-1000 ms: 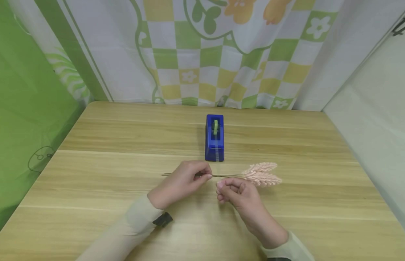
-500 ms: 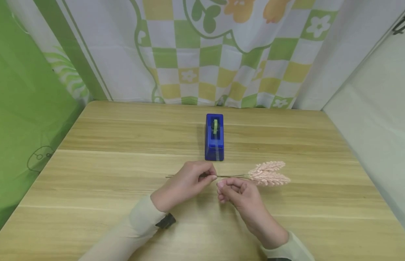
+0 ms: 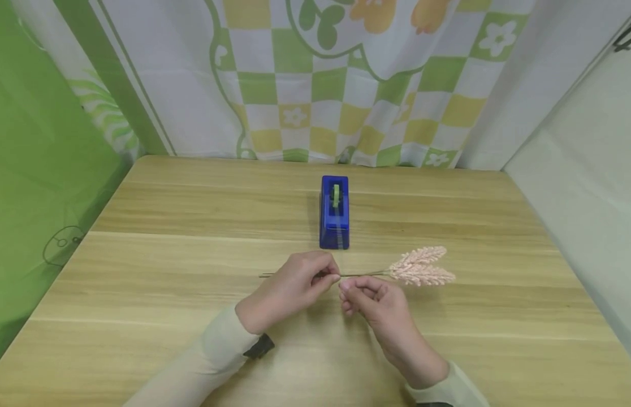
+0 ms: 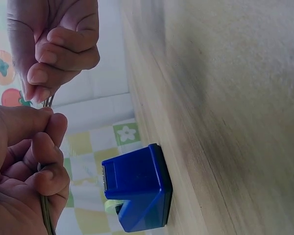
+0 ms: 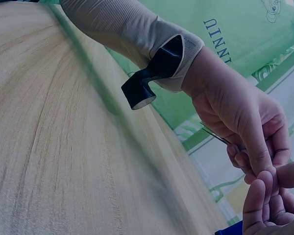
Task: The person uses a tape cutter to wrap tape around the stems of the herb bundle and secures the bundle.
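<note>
Head view: left hand (image 3: pixel 292 288) pinching the stems (image 3: pixel 366 274) of pink sprigs (image 3: pixel 422 275), which point toward the right edge of the table (image 3: pixel 498 282); right hand (image 3: pixel 379 305) curled just beside, its hold indiscernible; tape dispenser (image 3: pixel 334 234) nearer the far edge.

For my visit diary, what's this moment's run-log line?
left grip: pinching stems; right grip: near stems, contents unclear; pink heads: at stems' right end; blue tape dispenser: on table

Pink sprigs (image 3: pixel 416 271), blue tape dispenser (image 3: pixel 328 220), curtain (image 3: pixel 328 85) — green, yellow, white checks
</note>
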Demonstrator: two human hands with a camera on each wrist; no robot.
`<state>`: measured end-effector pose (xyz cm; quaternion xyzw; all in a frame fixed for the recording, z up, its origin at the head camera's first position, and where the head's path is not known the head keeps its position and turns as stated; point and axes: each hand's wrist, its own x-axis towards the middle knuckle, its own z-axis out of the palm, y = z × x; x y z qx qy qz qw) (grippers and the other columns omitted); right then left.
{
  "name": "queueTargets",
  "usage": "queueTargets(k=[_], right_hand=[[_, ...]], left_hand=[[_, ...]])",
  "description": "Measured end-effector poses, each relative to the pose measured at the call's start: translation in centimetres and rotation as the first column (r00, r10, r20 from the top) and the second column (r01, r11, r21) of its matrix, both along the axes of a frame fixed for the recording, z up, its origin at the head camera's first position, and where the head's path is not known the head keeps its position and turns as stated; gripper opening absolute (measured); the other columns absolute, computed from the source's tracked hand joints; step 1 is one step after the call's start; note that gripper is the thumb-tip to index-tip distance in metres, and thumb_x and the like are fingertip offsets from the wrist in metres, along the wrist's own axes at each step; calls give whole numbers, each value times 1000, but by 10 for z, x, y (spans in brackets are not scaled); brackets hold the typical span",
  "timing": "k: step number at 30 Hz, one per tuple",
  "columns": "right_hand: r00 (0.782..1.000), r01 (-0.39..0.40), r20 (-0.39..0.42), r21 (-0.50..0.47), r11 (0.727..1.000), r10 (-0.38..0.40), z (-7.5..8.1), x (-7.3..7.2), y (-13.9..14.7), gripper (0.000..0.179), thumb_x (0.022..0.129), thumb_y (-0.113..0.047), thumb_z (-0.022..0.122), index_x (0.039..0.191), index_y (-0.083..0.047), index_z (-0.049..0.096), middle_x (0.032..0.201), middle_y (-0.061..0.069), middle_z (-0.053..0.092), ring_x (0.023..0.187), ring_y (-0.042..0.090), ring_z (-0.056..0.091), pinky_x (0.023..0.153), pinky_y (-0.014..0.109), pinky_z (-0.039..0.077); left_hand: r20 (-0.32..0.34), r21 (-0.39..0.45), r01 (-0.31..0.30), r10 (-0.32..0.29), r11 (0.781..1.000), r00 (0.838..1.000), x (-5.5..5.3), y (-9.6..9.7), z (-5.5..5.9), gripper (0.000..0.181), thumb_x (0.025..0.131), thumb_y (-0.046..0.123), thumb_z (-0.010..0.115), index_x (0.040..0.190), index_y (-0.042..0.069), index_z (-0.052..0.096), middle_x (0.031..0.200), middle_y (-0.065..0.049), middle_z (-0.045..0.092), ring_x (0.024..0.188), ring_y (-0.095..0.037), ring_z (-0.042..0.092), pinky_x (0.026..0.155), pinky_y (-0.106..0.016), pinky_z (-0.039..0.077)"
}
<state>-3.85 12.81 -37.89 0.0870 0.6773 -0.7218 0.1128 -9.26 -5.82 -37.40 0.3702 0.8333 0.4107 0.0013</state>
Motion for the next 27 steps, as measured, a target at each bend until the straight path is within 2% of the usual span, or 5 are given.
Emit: queueTargets(k=[13, 20, 27], right_hand=[[999, 49, -2, -23, 999, -49, -4, 0, -3, 12, 95, -3, 71, 101, 8, 68, 84, 4, 74, 73, 11, 69, 74, 23, 62], [998, 67, 15, -48, 997, -67, -8, -1, -3, 8, 96, -4, 71, 98, 3, 69, 82, 1, 74, 72, 11, 68, 73, 22, 61], [998, 60, 20, -43, 997, -59, -9, -3, -3, 9, 96, -3, 70, 100, 5, 68, 82, 0, 75, 73, 11, 69, 75, 23, 62]], left_hand=[[-46, 0, 1, -1, 1000, 999, 1, -1, 1, 5, 99, 5, 68, 95, 3, 69, 88, -8, 73, 74, -6, 57, 67, -14, 53], [-19, 31, 3, -3, 1000, 1000, 1, -1, 0, 5, 100, 4, 68, 95, 2, 70, 88, -10, 75, 70, -2, 53, 63, -14, 52], [16, 49, -18, 17, 999, 1000, 2, -2, 1, 5, 100, 6, 69, 96, 4, 70, 86, -10, 75, 66, 1, 47, 59, -15, 48]])
